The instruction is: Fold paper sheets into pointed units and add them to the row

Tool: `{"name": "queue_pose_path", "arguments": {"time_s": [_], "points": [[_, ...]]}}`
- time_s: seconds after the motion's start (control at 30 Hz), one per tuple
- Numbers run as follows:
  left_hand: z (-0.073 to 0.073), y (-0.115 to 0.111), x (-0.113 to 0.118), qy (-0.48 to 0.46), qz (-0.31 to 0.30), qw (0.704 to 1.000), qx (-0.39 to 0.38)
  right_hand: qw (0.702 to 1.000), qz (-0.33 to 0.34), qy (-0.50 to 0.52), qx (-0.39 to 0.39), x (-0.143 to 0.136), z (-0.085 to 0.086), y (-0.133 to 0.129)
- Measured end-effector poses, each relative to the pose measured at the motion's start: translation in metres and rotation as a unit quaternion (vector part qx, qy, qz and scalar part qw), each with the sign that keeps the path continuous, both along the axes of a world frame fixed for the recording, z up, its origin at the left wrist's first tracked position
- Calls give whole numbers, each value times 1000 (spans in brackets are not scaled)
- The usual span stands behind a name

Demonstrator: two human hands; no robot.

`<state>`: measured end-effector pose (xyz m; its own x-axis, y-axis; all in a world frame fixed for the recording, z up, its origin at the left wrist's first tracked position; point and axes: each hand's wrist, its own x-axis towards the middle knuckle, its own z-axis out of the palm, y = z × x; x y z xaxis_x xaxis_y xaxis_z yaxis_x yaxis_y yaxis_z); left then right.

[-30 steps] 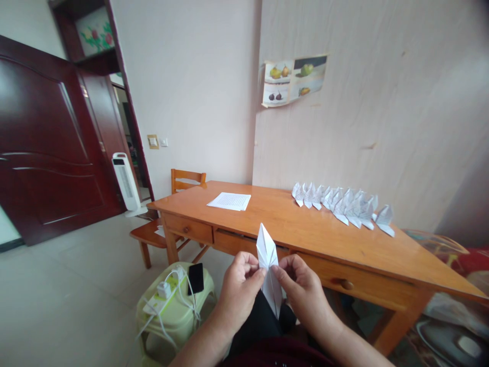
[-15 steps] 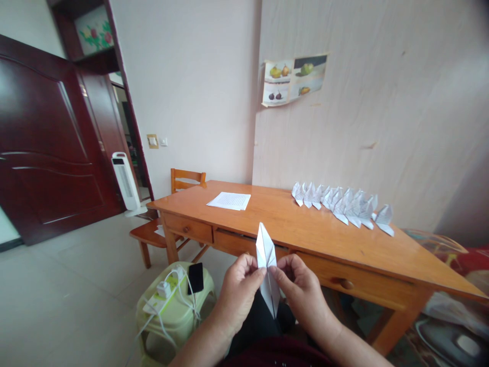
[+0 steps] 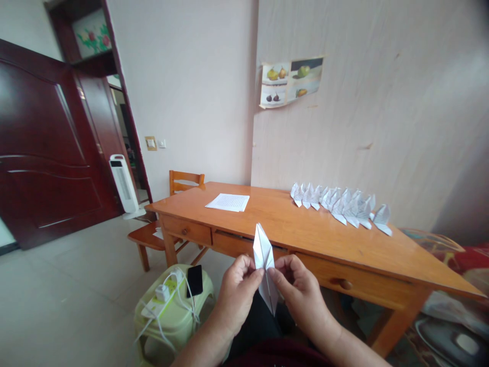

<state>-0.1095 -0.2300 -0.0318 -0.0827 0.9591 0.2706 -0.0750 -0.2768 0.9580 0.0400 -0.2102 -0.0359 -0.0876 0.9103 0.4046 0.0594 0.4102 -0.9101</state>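
Note:
A long, pointed piece of folded white paper stands nearly upright over my lap, in front of the table. My left hand pinches its left edge near the middle, thumb toward me. On the opposite edge my right hand grips it in the same way, at about the same height. A crease runs down the lower half between my thumbs. Parts of the paper behind my fingertips are hidden.
On the wooden table lie a stack of written sheets and several folded paper pieces in rows. A green stool at left holds a power strip, white cables and a phone. A chair stands beyond.
The upper part of the folded paper has shifted slightly left and its tip now shows a split between layers. Both hands keep their pinch. The view has shifted a little.

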Motion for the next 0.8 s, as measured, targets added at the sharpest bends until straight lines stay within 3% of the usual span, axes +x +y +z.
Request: {"name": "queue_pose_path", "arguments": {"time_s": [0.8], "points": [[7,-1,0,-6,11,1000,-4,999,11,-26,28,2,6,-1]]}}
